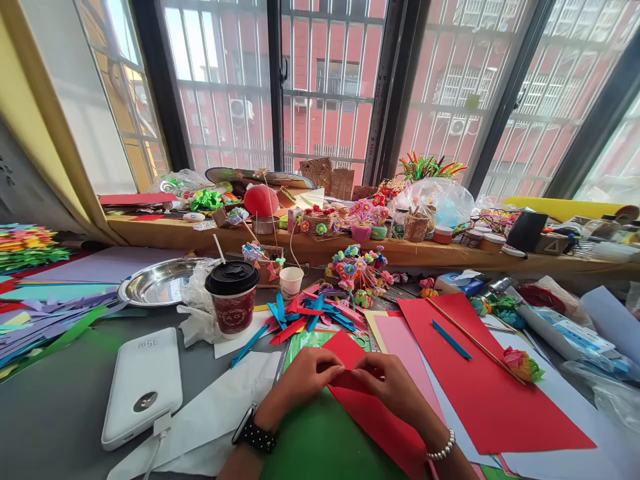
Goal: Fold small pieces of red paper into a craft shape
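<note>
My left hand [309,373], with a watch on its wrist, pinches the edge of a red sheet of paper [345,343]. Close beside it my right hand [383,380], wearing a beaded bracelet, pinches the same red paper. The fingertips of both hands nearly meet over the sheet, which shows above the hands and runs down to the right below them. Beyond the hands lies a pile of blue and red paper strips [313,310]. A larger red sheet [500,393] is to the right, bearing a blue strip [451,339] and a stick with a paper flower [523,363].
On the left stand a white power bank [145,387] with a cable, a lidded coffee cup [232,300] with a straw, and a metal tray [133,291]. A white paper cup [291,281] and small craft flowers [357,267] stand before a crowded window ledge [200,235].
</note>
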{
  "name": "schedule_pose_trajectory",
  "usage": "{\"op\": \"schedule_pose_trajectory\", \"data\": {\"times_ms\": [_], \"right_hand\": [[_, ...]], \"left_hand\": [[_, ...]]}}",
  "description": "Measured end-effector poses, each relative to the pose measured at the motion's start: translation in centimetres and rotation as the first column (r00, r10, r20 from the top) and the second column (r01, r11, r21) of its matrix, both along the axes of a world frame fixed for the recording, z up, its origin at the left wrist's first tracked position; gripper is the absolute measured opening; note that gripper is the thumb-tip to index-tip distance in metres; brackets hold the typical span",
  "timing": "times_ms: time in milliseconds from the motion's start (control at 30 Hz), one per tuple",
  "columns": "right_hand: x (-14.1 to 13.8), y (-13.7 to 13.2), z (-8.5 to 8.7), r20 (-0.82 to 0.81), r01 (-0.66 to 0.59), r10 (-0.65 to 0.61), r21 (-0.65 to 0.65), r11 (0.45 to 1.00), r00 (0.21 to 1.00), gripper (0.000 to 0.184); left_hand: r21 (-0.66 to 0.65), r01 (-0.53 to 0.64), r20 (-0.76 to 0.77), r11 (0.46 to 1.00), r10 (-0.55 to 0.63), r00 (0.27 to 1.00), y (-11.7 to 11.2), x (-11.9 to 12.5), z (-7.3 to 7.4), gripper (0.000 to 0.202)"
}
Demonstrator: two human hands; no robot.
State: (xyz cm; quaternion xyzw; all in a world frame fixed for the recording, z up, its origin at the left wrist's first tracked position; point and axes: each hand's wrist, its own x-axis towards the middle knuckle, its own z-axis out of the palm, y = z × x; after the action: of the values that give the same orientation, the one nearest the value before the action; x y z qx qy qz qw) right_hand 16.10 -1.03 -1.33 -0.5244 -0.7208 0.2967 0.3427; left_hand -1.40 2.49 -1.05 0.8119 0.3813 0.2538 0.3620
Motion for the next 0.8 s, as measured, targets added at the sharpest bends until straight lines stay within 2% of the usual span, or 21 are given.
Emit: {"op": "schedule_pose_trajectory", "data": {"times_ms": [300,533,667,800], "right_hand": [[0.4,0.0,0.2,0.000,0.017,-0.017,0.005,1.000,1.000,0.025],[0.1,0.0,0.0,-0.011,-0.008,0.008,-0.003,1.000,1.000,0.024],[0.7,0.3,0.0,-0.021,0.031,-0.031,-0.012,0.999,0.999,0.025],[1.7,0.6,0.1,-0.025,0.089,-0.089,-0.021,0.996,0.996,0.025]], "left_hand": [[-0.022,-0.067,0.038,0.997,0.068,0.997,0.5,-0.8,0.3,0.027],[-0.038,-0.029,0.057,0.999,0.031,0.998,0.1,0.1,0.0,0.024],[0.033,-0.104,0.050,0.994,0.103,0.993,0.5,-0.4,0.1,0.029],[0.035,-0.186,0.062,0.982,0.184,0.981,0.7,-0.7,0.4,0.031]]}}
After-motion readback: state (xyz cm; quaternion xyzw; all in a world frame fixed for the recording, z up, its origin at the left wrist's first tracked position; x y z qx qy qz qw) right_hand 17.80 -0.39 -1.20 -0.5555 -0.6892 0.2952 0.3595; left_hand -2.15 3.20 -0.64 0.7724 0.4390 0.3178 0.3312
